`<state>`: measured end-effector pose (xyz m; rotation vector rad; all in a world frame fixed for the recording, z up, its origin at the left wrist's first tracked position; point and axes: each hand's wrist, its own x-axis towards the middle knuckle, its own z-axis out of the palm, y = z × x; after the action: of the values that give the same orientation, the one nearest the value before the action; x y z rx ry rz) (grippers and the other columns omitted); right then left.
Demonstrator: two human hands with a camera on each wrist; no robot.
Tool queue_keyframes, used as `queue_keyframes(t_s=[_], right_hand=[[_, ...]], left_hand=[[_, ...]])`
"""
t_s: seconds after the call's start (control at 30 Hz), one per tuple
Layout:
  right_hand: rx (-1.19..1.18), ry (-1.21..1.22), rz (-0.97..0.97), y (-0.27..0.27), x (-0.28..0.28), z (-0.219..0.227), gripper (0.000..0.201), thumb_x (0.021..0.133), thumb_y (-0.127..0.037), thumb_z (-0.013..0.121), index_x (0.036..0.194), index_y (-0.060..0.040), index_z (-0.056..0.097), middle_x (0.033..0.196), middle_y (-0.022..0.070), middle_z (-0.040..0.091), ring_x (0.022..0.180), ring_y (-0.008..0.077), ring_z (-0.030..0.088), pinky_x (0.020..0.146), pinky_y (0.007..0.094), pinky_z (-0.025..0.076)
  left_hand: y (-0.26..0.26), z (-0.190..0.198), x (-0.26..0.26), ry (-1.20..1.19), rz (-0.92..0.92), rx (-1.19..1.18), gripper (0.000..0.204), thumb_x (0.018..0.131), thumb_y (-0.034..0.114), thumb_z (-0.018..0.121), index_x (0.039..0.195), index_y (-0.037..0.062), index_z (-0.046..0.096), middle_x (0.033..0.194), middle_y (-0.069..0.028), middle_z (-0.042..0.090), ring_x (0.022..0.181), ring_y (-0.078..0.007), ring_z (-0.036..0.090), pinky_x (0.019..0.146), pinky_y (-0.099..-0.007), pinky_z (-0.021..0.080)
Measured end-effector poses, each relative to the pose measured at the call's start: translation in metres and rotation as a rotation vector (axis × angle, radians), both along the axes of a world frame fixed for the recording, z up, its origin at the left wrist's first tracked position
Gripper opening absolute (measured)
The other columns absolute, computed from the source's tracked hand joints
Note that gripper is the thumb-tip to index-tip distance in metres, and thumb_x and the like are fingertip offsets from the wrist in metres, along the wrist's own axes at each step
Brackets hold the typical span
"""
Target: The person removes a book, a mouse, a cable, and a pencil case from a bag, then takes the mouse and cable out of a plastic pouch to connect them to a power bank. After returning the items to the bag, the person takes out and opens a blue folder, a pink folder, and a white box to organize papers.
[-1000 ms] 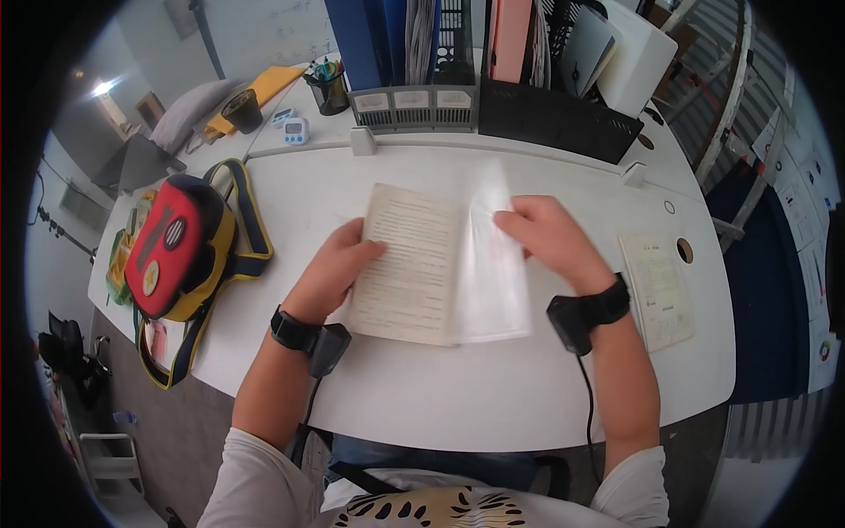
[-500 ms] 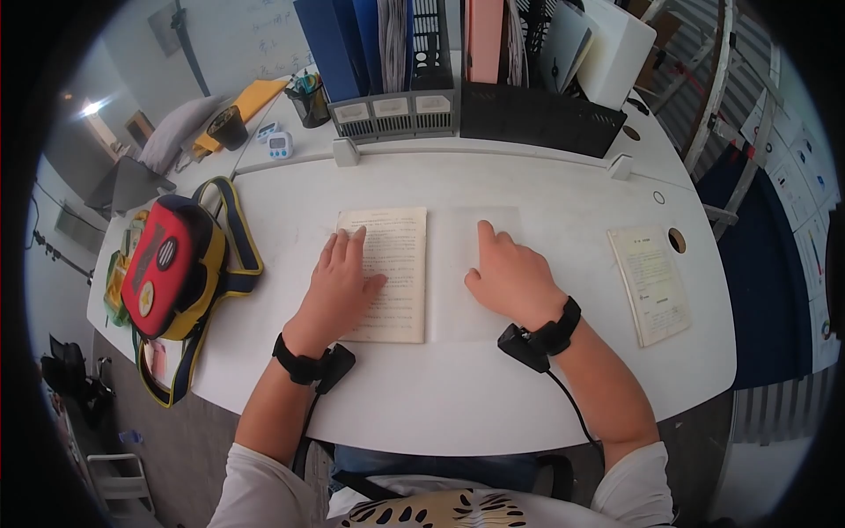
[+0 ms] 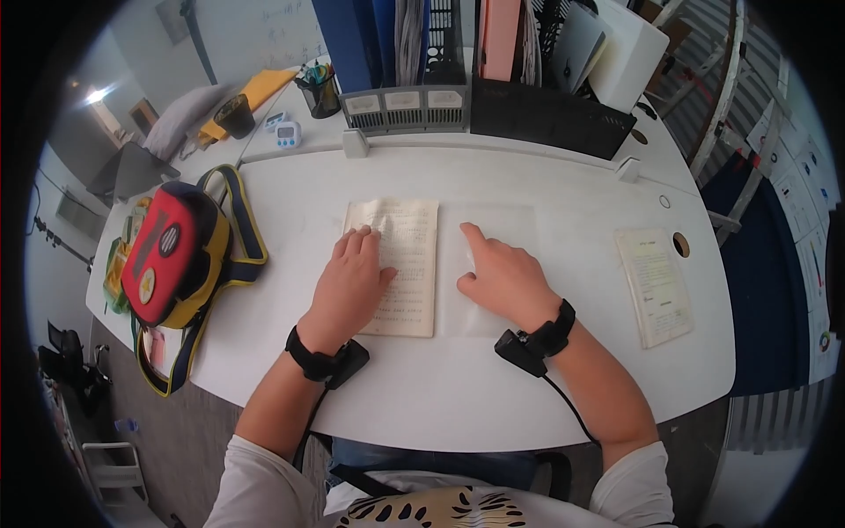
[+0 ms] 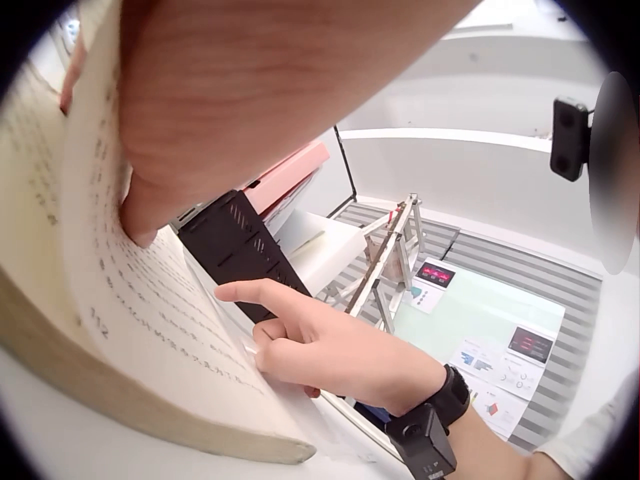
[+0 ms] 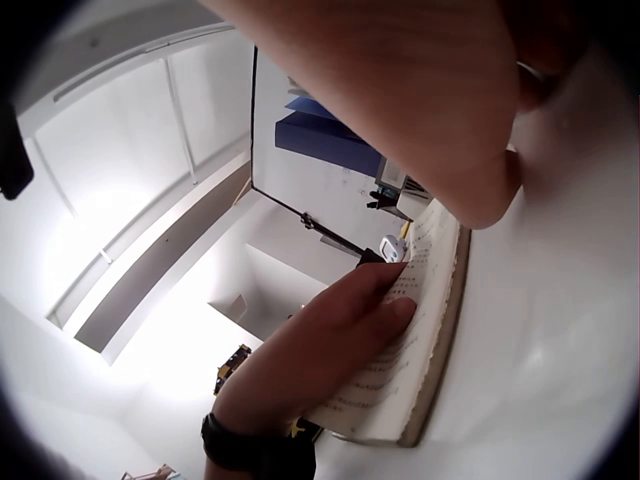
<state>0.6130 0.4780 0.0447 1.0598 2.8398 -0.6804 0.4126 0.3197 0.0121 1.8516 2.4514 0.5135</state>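
A worn book (image 3: 412, 264) lies on the table, showing a page of printed text. From its right side spreads a clear plastic cover flap (image 3: 515, 220), flat on the table. My left hand (image 3: 346, 286) rests on the left part of the page, fingers extended toward the top and thumb out to the side. Over the flap is my right hand (image 3: 509, 280), its index finger straight and pointing forward, the other fingers bent loosely. The left wrist view shows that right hand (image 4: 330, 350) beside the page edge, with nothing in its grasp.
Another thin booklet (image 3: 656, 290) lies at the right near a round cable hole (image 3: 681, 245). A red and yellow bag (image 3: 172, 251) sits on the left. Along the back stand file holders (image 3: 405, 110), a pen cup (image 3: 319, 95) and a small white timer (image 3: 288, 135).
The book and its clear flap, earlier held up by both hands, now lie on the table. My left hand moved onto the page; my right hand let go of the flap and lies over it.
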Motion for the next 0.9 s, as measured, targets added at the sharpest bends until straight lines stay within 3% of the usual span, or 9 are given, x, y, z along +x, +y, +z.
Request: queue_keyframes(t_s=[0.23, 0.3, 0.33, 0.43, 0.57, 0.63, 0.77, 0.8, 0.9], right_hand=[[0.075, 0.134, 0.055, 0.008, 0.006, -0.017, 0.061, 0.089, -0.012, 0.06, 0.15, -0.0088, 0.051, 0.097, 0.0209, 0.072, 0.09, 0.0413, 0.071, 0.082, 0.0506, 0.058], [0.113, 0.232, 0.104, 0.01, 0.009, -0.025, 0.042, 0.093, -0.008, 0.059, 0.135, -0.0079, 0.057, 0.087, 0.0203, 0.071, 0.084, 0.0411, 0.071, 0.073, 0.0517, 0.058], [0.114, 0.235, 0.098, 0.012, 0.01, -0.028, 0.042, 0.093, -0.008, 0.059, 0.135, -0.0079, 0.057, 0.087, 0.0203, 0.071, 0.084, 0.0411, 0.071, 0.073, 0.0517, 0.058], [0.069, 0.238, 0.102, 0.015, 0.01, -0.026, 0.03, 0.093, -0.007, 0.058, 0.123, -0.0063, 0.06, 0.085, 0.0204, 0.071, 0.083, 0.0411, 0.07, 0.073, 0.0525, 0.057], [0.012, 0.193, 0.089, 0.016, 0.011, -0.017, 0.018, 0.093, -0.01, 0.055, 0.108, -0.0046, 0.063, 0.09, 0.0209, 0.072, 0.086, 0.0413, 0.069, 0.079, 0.0509, 0.057], [-0.004, 0.201, 0.093, 0.019, 0.012, -0.018, 0.014, 0.093, -0.01, 0.055, 0.102, -0.0031, 0.064, 0.089, 0.0206, 0.072, 0.085, 0.0408, 0.07, 0.078, 0.0511, 0.057], [-0.029, 0.244, 0.136, 0.026, 0.014, -0.018, 0.02, 0.094, -0.014, 0.056, 0.092, -0.0019, 0.071, 0.088, 0.021, 0.074, 0.083, 0.0412, 0.071, 0.078, 0.0507, 0.057], [-0.035, 0.247, 0.149, 0.027, 0.015, -0.017, 0.022, 0.095, -0.016, 0.056, 0.092, -0.0021, 0.073, 0.089, 0.0214, 0.074, 0.083, 0.0417, 0.071, 0.079, 0.0503, 0.058], [-0.038, 0.225, 0.2, 0.029, 0.016, -0.015, 0.026, 0.096, -0.02, 0.056, 0.1, -0.0023, 0.074, 0.093, 0.0225, 0.075, 0.084, 0.0428, 0.071, 0.08, 0.05, 0.058]], left_hand=[[0.004, 0.032, 0.005, -0.091, 0.147, 0.049, 0.074, 0.087, 0.003, 0.079, 0.153, 0.0094, 0.046, 0.163, -0.0288, 0.035, 0.142, -0.0435, 0.048, 0.114, -0.0465, 0.048], [0.006, 0.036, -0.001, -0.424, 0.207, 0.098, 0.081, 0.085, -0.001, 0.079, 0.157, 0.0117, 0.043, 0.168, -0.0271, 0.026, 0.143, -0.0382, 0.05, 0.105, -0.0422, 0.055], [0.005, 0.031, -0.005, -0.427, 0.201, 0.139, 0.085, 0.086, -0.002, 0.077, 0.16, 0.0107, 0.038, 0.158, -0.0259, 0.046, 0.138, -0.0313, 0.057, 0.098, -0.0375, 0.057], [0.013, 0.015, -0.028, -0.468, 0.206, 0.19, 0.086, 0.087, 0.0, 0.078, 0.162, 0.0069, 0.035, 0.135, -0.0207, 0.067, 0.128, -0.0264, 0.064, 0.098, -0.0364, 0.056], [0.01, 0.05, -0.025, -0.712, 0.268, 0.207, 0.076, 0.091, 0.012, 0.079, 0.156, 0.0017, 0.042, 0.131, -0.0226, 0.068, 0.123, -0.0275, 0.065, 0.102, -0.0389, 0.054], [0.007, 0.065, -0.022, -0.667, 0.096, 0.12, 0.066, 0.097, 0.02, 0.076, 0.154, 0.001, 0.047, 0.121, -0.017, 0.074, 0.124, -0.0257, 0.065, 0.107, -0.0406, 0.05], [0.01, 0.079, -0.003, -0.616, -0.298, -0.105, 0.065, 0.099, 0.03, 0.076, 0.154, 0.0078, 0.051, 0.156, -0.0231, 0.049, 0.146, -0.034, 0.048, 0.12, -0.0454, 0.039], [0.016, 0.07, -0.004, -0.42, -0.387, -0.144, 0.066, 0.098, 0.037, 0.076, 0.154, 0.0116, 0.051, 0.167, -0.0247, 0.032, 0.155, -0.0411, 0.034, 0.124, -0.0489, 0.035], [0.025, 0.078, 0.028, -0.18, -0.304, -0.3, 0.066, 0.097, 0.027, 0.074, 0.157, 0.0149, 0.048, 0.169, -0.0231, 0.03, 0.156, -0.0465, 0.029, 0.126, -0.0548, 0.031]])
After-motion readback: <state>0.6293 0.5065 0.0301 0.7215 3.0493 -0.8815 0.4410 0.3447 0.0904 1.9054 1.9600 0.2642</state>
